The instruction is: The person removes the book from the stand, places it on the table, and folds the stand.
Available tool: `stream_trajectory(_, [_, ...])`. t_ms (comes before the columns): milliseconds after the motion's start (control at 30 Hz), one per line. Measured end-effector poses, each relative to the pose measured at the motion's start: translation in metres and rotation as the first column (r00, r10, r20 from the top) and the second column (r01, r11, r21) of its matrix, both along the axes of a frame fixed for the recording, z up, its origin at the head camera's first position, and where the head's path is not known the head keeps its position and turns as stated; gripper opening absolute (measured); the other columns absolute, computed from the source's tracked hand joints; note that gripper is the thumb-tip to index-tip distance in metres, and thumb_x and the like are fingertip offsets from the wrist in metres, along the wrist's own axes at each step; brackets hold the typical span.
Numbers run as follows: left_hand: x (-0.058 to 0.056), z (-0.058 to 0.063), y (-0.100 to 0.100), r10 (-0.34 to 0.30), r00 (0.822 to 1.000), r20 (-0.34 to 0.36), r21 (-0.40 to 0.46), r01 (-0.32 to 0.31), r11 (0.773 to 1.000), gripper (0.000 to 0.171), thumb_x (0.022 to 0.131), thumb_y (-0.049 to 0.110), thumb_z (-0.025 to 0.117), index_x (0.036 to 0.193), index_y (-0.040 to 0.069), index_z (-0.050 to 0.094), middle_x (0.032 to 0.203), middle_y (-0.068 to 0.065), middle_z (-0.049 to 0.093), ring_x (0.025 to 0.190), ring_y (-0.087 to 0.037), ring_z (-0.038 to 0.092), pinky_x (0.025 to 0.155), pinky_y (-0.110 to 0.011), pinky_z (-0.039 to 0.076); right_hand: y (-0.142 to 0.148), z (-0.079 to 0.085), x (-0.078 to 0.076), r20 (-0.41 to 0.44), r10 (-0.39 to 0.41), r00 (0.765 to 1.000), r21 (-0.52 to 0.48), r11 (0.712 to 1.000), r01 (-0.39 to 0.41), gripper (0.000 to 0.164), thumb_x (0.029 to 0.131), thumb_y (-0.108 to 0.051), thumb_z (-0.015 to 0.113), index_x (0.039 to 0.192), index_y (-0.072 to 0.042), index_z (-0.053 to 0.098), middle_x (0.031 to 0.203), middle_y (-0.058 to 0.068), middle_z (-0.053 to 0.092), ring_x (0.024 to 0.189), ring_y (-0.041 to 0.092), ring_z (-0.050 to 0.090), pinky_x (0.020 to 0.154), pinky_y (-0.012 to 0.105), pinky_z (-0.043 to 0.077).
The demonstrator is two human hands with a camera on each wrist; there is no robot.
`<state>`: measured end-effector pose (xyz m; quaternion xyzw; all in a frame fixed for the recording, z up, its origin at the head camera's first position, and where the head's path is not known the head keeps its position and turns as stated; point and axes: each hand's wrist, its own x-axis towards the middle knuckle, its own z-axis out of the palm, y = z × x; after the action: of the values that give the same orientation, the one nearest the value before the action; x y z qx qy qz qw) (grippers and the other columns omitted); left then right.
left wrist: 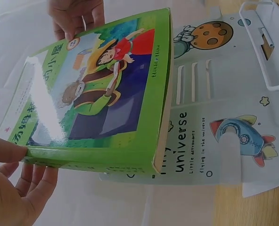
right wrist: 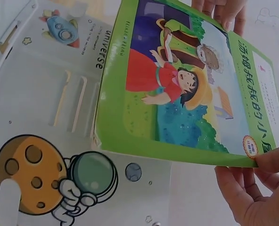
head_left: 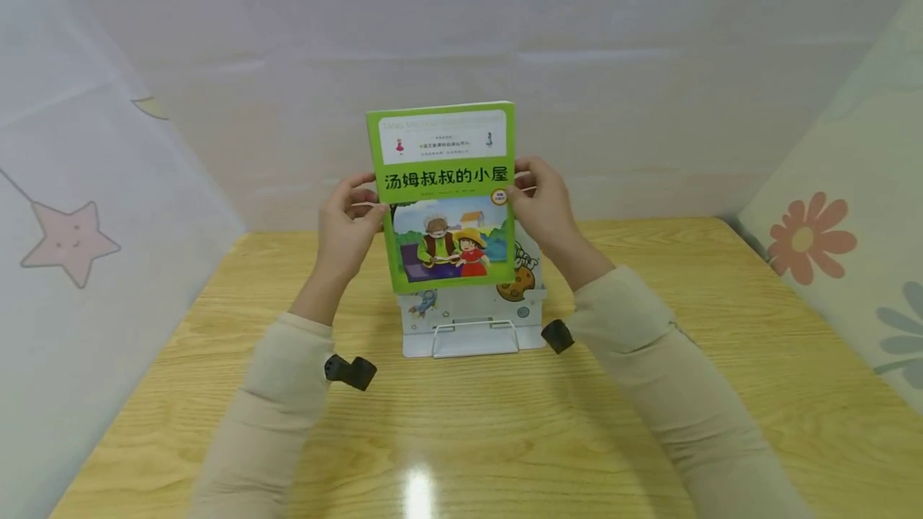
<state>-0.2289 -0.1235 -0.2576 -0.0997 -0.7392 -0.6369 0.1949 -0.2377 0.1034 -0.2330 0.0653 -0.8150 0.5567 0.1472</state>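
A green-bordered picture book (head_left: pixel 450 243) is held upright, cover toward me, in front of a white book stand (head_left: pixel 472 339). At its left edge my left hand (head_left: pixel 348 219) grips it, thumb on the front and fingers behind. My right hand (head_left: pixel 542 200) pinches the opposite edge the same way. In the left wrist view the spine of the book (left wrist: pixel 97 157) shows on the left hand's side. The bottom of the book is apart from the stand's printed back plate (right wrist: pixel 83 117), which bears a rocket, a planet and an astronaut. Most of that plate is hidden behind the book in the head view.
The stand rests on a wooden table (head_left: pixel 461 431), its wire page holder (head_left: pixel 476 351) at the front. Pale cloth (head_left: pixel 649 102) hangs behind the table. Side cloths carry a pink star (head_left: pixel 70 244) and a red flower (head_left: pixel 812 237). Black wrist devices (head_left: pixel 351 372) sit at both cuffs.
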Motion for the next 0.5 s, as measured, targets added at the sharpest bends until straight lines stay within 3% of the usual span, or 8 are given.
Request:
stream_trajectory(167, [0.004,0.001,0.0,0.011,1.0,-0.009,0.012,-0.011,1.0,0.038,0.081,-0.005,0.052,0.118,0.003,0.047,0.087,-0.008,0.046,0.075,-0.017,0.049,0.063,-0.027,0.05,0.003,-0.005,-0.002,-0.034,0.058,0.998,-0.039,0.997,-0.06,0.024,0.085,0.003,0.047,0.108,0.0,0.05,0.088,0.013,0.045,0.076,0.021,0.043,0.063,0.027,0.047])
stream_trajectory(367, [0.011,0.006,-0.016,0.014,1.0,0.021,-0.014,-0.013,1.0,0.04,0.081,-0.003,0.053,0.12,0.001,0.046,0.088,-0.007,0.048,0.075,-0.015,0.051,0.062,-0.026,0.05,-0.005,-0.009,-0.007,0.001,0.169,0.986,-0.138,0.976,-0.167,0.021,0.086,0.0,0.047,0.107,-0.002,0.05,0.09,0.013,0.046,0.08,0.022,0.047,0.066,0.031,0.05])
stream_trajectory(500, [0.015,0.011,-0.029,-0.004,0.999,0.039,0.027,0.003,1.0,0.04,0.08,-0.004,0.053,0.12,-0.001,0.046,0.086,-0.008,0.048,0.074,-0.015,0.051,0.058,-0.022,0.05,-0.014,-0.013,-0.012,0.028,0.217,0.976,-0.191,0.959,-0.208,0.022,0.087,-0.002,0.048,0.109,-0.003,0.051,0.093,0.013,0.048,0.083,0.023,0.049,0.067,0.032,0.05])
